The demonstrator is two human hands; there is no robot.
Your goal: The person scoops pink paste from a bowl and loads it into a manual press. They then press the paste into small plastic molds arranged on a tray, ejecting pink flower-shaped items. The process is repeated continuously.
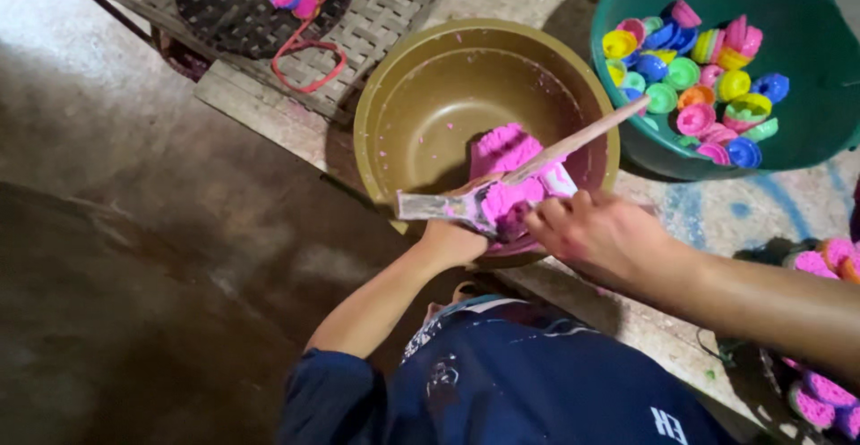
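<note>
Our left hand (452, 241) closed its fingers round a small pink-filled mould (502, 205) at the olive round plastic basin's (394, 123) near rim; our right hand's (596, 230) fingers gripped a flat wooden stick (573, 141) across it.

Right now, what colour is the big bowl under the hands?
Olive-brown bowl, smeared with pink; head view.

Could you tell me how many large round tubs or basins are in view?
2. The olive-brown basin sits in the middle, holding pink paste; the green tub, filled with small coloured moulds, stands at the upper right, partly cut off by the frame.
</note>
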